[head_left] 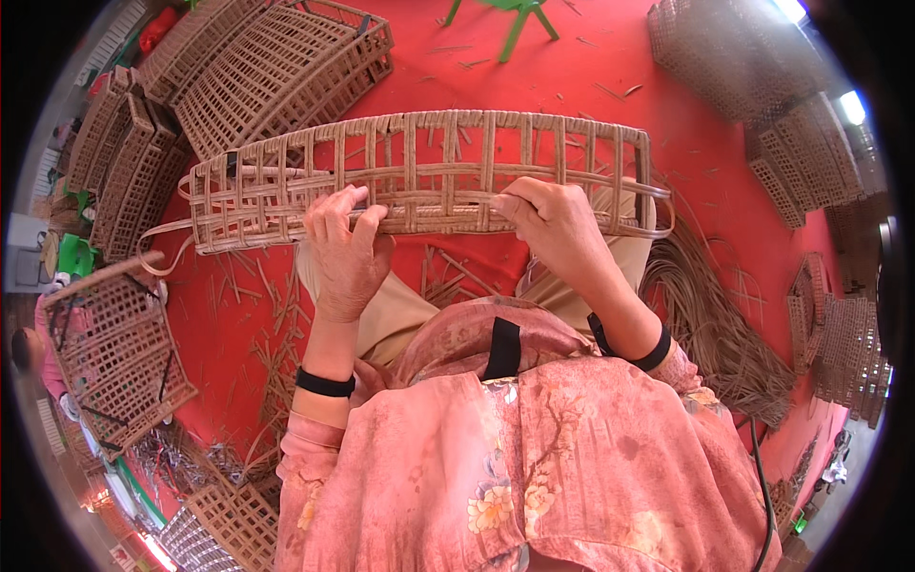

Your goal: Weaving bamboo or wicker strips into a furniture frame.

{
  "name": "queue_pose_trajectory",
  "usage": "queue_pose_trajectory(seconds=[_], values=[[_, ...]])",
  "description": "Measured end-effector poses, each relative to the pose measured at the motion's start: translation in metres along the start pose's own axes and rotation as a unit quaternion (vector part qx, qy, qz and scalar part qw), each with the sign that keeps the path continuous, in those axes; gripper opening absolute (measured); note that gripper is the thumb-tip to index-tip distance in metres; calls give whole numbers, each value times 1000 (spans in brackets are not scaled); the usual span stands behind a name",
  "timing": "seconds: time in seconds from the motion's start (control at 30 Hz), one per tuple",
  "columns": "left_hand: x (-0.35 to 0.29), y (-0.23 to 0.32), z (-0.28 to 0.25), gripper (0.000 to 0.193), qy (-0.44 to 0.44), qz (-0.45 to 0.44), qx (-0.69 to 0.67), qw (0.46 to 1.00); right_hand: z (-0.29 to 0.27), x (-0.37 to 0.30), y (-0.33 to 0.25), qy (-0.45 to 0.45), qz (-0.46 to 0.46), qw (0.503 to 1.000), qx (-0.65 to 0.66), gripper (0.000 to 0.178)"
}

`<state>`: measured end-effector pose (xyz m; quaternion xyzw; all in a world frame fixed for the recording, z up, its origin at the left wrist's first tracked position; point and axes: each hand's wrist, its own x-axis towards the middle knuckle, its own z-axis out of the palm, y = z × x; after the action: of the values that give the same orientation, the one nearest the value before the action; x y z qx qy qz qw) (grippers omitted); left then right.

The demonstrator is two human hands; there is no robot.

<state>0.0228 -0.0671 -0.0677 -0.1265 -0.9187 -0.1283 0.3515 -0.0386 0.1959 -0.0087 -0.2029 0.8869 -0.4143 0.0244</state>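
Note:
A long, narrow wicker basket (410, 153) of brown open lattice lies across my lap, its far rim wrapped with strips. My left hand (345, 250) is at its near side left of centre, fingers curled over the lattice and thumb raised toward them. With thumb and forefinger, my right hand (558, 229) pinches a flat strip on the lattice, right of centre. A strip end (164, 227) loops out past the basket's left end. Other strips curve round its right end. The fingertips behind the lattice are partly hidden.
Cut strip scraps (276, 324) litter the red floor (705, 124). A bundle of long strips (715, 334) lies right of me. Stacked baskets (276, 76) stand at far left, more baskets (734, 57) at far right. Beyond the left scraps, another person (59, 334) is beside a lattice panel (114, 353).

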Motion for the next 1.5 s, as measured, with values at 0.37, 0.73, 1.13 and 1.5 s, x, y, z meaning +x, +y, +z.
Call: queue_pose_trajectory(seconds=[0.37, 0.73, 1.13, 1.5], values=[[62, 68, -33, 25, -104, -122, -281, 946, -74, -39, -4, 50, 38, 995, 84, 17], [74, 84, -31, 15, -158, -228, -230, 933, -58, -31, 1, -22, 51, 995, 85, 25], [81, 74, -6, 20, -231, -231, -298, 897, -32, 9, -2, -108, 62, 979, -162, 26], [94, 104, 10, 17, -114, -147, -261, 947, -63, -22, 6, 67, 17, 995, -66, 20]])
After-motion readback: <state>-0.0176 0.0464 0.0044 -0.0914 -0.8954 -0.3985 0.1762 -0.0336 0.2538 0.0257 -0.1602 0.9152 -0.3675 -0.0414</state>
